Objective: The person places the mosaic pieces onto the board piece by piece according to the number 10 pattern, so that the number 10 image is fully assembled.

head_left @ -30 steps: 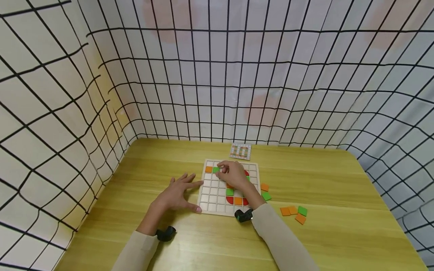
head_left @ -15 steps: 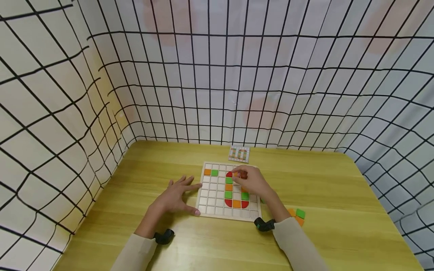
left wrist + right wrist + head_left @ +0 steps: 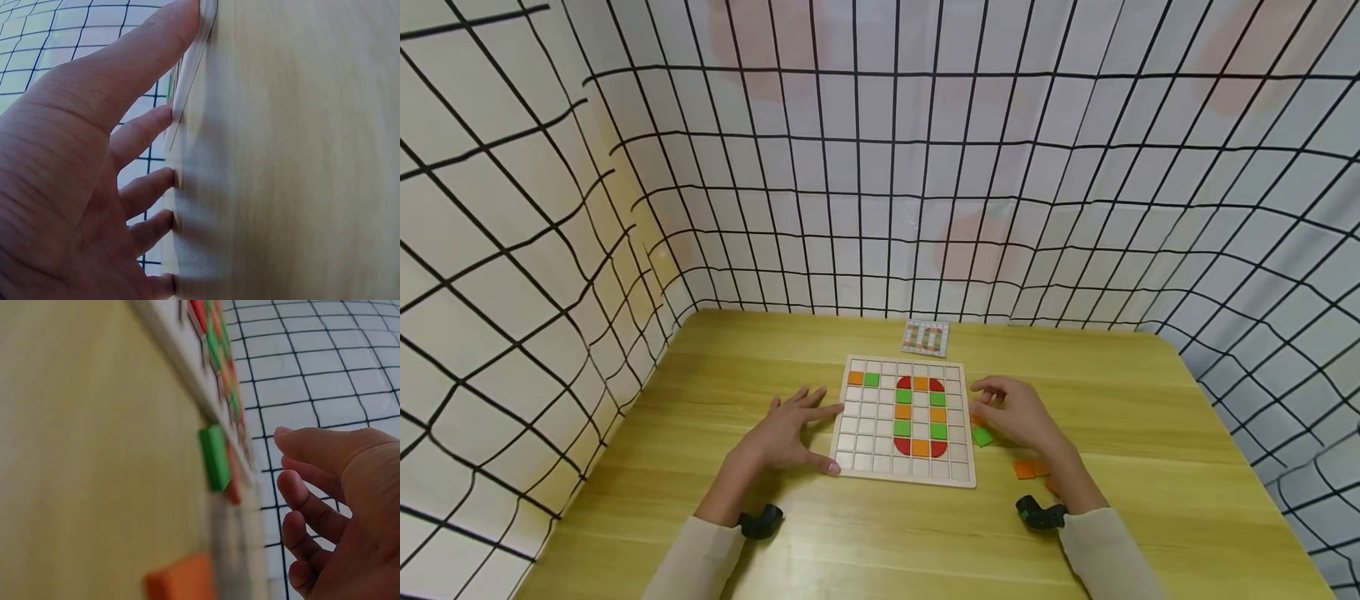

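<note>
A pale wooden grid board (image 3: 867,425) lies on the table, with red, orange and green tiles forming a closed ring on its right half. An orange tile (image 3: 855,378) and a green tile (image 3: 872,380) sit side by side at its upper left. My left hand (image 3: 785,436) has its fingers spread, thumb and forefinger at the board's left edge. Just right of the board, my right hand (image 3: 1017,410) hovers, fingers loosely bent, over a loose orange tile (image 3: 234,478). Beside that lies a green tile (image 3: 214,458). Nothing shows between the thumb and fingers in the right wrist view.
Behind the board lies a small printed pattern card (image 3: 925,338). More orange tiles (image 3: 1024,469) rest under and beside the right forearm, partly hidden. A white sheet with black grid lines (image 3: 865,167) walls the table's back and sides.
My right hand has moved from the upper part of the board to the right, off the board. An orange tile now shows in the ring's top row. The left hand stays at the board's edge.
</note>
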